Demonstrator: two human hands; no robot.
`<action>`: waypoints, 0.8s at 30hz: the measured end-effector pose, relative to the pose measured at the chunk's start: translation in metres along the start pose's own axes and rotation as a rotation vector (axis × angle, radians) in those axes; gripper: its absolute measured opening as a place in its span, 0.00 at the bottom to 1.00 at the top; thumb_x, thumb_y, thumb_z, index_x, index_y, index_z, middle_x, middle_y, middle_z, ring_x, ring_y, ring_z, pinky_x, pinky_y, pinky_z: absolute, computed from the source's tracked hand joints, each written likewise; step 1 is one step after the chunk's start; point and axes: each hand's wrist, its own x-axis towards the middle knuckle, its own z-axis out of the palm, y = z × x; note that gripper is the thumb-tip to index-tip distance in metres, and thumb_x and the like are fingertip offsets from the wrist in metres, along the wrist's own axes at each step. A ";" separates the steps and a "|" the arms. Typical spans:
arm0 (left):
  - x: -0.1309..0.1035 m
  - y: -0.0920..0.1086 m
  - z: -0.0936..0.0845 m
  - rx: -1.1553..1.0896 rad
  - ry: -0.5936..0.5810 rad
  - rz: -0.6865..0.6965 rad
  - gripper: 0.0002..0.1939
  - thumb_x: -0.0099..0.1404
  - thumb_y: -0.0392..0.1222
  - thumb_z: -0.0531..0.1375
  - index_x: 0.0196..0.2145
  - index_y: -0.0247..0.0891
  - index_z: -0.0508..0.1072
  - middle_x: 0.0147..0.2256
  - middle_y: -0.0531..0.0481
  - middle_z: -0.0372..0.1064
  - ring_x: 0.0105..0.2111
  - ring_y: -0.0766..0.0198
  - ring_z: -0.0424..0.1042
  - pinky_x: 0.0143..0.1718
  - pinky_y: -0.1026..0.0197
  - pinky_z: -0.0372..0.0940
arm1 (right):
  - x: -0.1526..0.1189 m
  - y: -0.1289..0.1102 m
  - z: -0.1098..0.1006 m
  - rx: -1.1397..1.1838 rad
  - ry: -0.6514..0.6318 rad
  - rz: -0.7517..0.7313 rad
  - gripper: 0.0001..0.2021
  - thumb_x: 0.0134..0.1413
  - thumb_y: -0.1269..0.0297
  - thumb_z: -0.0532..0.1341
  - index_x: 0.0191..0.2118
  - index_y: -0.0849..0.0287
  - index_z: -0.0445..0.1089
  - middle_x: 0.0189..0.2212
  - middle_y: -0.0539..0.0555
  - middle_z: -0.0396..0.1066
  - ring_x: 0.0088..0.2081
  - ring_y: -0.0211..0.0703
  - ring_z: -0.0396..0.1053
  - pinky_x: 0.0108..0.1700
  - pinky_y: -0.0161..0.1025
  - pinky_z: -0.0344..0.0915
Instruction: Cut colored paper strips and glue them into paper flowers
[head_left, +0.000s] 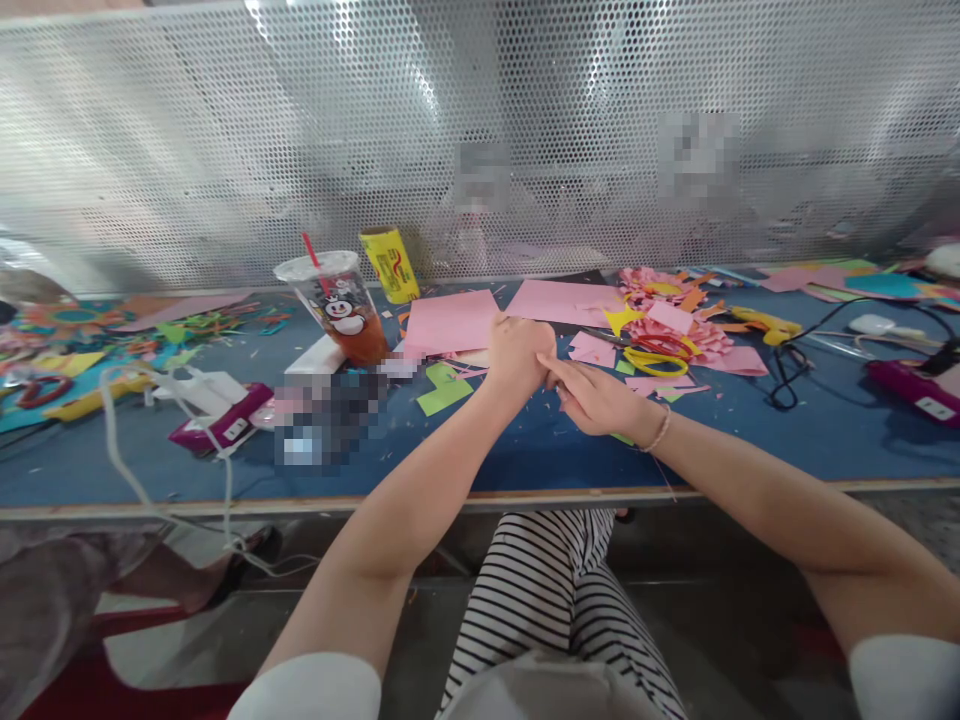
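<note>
My left hand (523,352) is closed above the table, with its back toward me and the fingertips hidden. Against its side presses my right hand (600,398), index finger stretched forward and the other fingers curled in. Whatever lies between the fingers, if anything, does not show. Just behind the hands are two pink paper sheets (454,322) (562,302). A pair of scissors with yellow and red handles (658,360) lies right of my hands, beside a pile of ruffled pink paper (705,335). Green paper scraps (442,390) are to the left.
A drink cup (349,315) with a red straw and a yellow can (391,265) stand at the back left. Purple power strips (221,420) (915,392) with cords lie on both sides. A yellow glue gun (761,325) is at right. A perforated metal panel (480,120) closes the back.
</note>
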 end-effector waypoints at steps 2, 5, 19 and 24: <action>0.002 0.000 0.004 -0.019 -0.011 -0.030 0.08 0.51 0.39 0.60 0.19 0.34 0.73 0.21 0.42 0.68 0.30 0.55 0.70 0.42 0.52 0.55 | 0.000 0.001 0.001 -0.015 -0.002 0.003 0.30 0.53 0.75 0.46 0.63 0.65 0.42 0.43 0.63 0.66 0.42 0.48 0.66 0.45 0.49 0.68; 0.006 -0.003 0.012 -0.047 -0.034 -0.072 0.09 0.52 0.40 0.60 0.19 0.34 0.73 0.20 0.42 0.67 0.30 0.54 0.70 0.41 0.52 0.56 | -0.001 0.002 0.003 -0.026 -0.002 0.022 0.29 0.53 0.75 0.45 0.62 0.64 0.42 0.47 0.64 0.64 0.44 0.48 0.65 0.45 0.50 0.68; 0.008 -0.010 0.028 -0.328 -0.096 -0.042 0.07 0.49 0.37 0.60 0.17 0.34 0.69 0.22 0.44 0.67 0.30 0.53 0.70 0.36 0.55 0.59 | 0.008 0.012 -0.010 0.417 0.001 0.254 0.15 0.59 0.70 0.45 0.50 0.57 0.60 0.37 0.55 0.65 0.40 0.42 0.64 0.45 0.45 0.64; 0.010 0.006 0.038 -1.087 -0.013 0.041 0.18 0.63 0.46 0.47 0.30 0.35 0.73 0.28 0.47 0.71 0.32 0.61 0.69 0.36 0.61 0.60 | 0.003 0.029 -0.021 0.218 0.249 0.381 0.18 0.61 0.58 0.46 0.55 0.54 0.56 0.48 0.57 0.59 0.52 0.47 0.57 0.56 0.51 0.55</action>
